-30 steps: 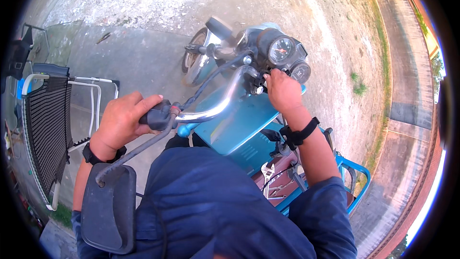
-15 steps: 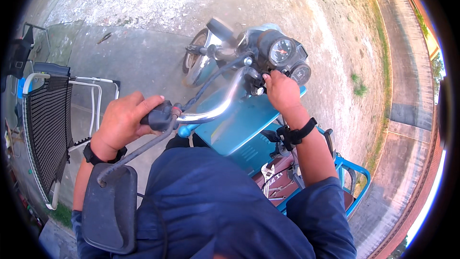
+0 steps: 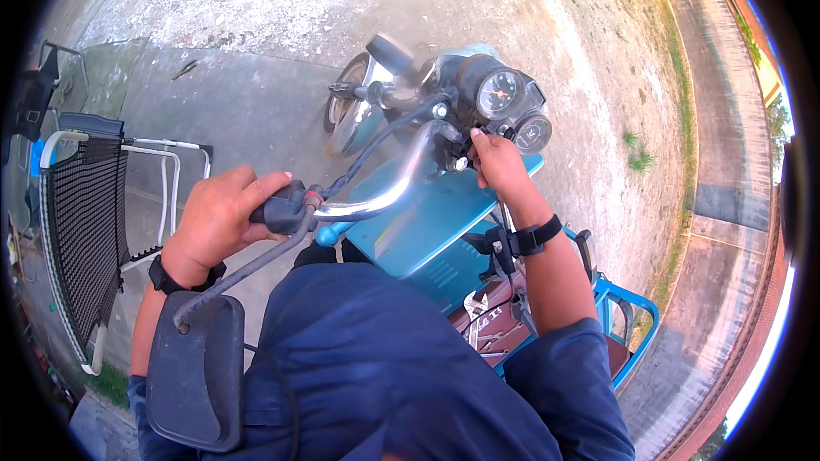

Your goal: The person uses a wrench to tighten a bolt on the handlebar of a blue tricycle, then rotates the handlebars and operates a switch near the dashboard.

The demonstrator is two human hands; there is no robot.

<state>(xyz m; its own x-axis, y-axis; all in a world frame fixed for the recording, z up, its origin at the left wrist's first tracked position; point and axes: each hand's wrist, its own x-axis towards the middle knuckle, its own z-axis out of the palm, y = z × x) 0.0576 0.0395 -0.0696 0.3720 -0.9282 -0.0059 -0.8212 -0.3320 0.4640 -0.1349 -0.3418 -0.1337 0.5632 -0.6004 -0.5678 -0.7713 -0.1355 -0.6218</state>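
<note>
My left hand is wrapped round the black left grip of a motorbike, its thumb lying along the switch housing. From there a chrome handlebar bends up toward the middle of the bike. My right hand is closed at the bar's centre, just below the round speedometer and a smaller dial. Thumb and fingertips pinch together there; whatever is between them is hidden. Both wrists wear black straps. A black mirror on a bent stalk stands beside my left forearm.
Blue bodywork lies under the bar. Low on the right, a reddish-brown surface holds an adjustable wrench and several other tools, with a blue metal frame beside it. A folding mesh chair stands at left. A front wheel rests on concrete.
My right hand has turned slightly at the wrist and drawn in a little, fingertips still below the gauges. The gauges have shifted slightly left. My left hand keeps its hold on the grip.
</note>
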